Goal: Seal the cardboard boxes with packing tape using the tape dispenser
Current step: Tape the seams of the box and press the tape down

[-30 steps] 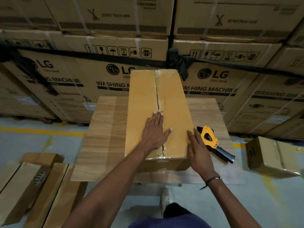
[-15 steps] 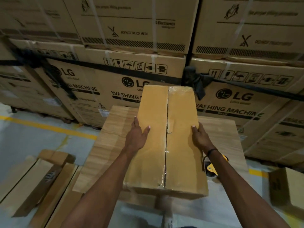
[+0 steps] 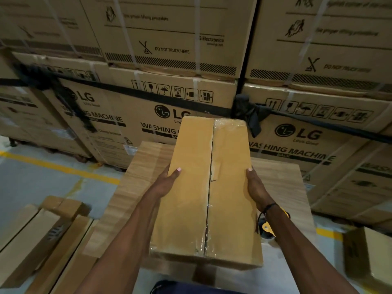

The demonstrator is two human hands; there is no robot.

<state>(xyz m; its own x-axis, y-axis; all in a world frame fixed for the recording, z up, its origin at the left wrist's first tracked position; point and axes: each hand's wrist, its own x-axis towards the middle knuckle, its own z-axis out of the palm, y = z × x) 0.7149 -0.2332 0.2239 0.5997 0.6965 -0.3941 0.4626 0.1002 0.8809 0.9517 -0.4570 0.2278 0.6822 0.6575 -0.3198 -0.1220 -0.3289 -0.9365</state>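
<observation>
**Box in both hands, centre seam not yet taped**

The person holds a long cardboard box (image 3: 191,198) lengthwise over the wooden table (image 3: 135,187). The left hand (image 3: 164,183) takes the left side with its thumb laid on the top face, and the right hand (image 3: 256,187) grips the right side the same way, so each grip is closed on the box. The top flaps meet along a dark centre seam (image 3: 209,198) that looks open for most of its length; shiny tape shows only at the far end and near corner. The yellow tape dispenser (image 3: 267,227) lies on the table just beside the box, mostly hidden under the right wrist, and neither hand is on it. Judging by this, the main seam still needs taping. More boxes (image 3: 36,236) wait on the floor.
</observation>
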